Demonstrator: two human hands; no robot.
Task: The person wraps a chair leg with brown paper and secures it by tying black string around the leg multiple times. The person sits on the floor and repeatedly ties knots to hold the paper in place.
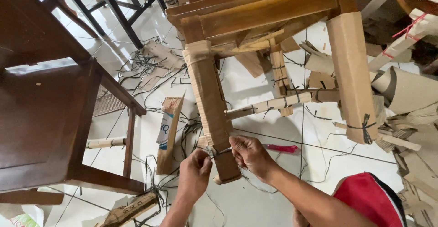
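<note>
In the head view, both hands pinched a dark string [222,152] around the cardboard-wrapped chair leg [211,104], low on it: the left hand [194,174] closed on one end, the right hand [248,156] closed on the other. That leg looked fully wrapped, its tie seemingly unfinished. To its right, another wrapped leg [352,72] already carried a knotted tie, and the rungs [269,104] were bound too. Left of the leg stood a dark wooden chair [45,117]; cardboard scraps [169,131] and loose strings [150,67] littered the tiled floor [255,199] around it.
</note>
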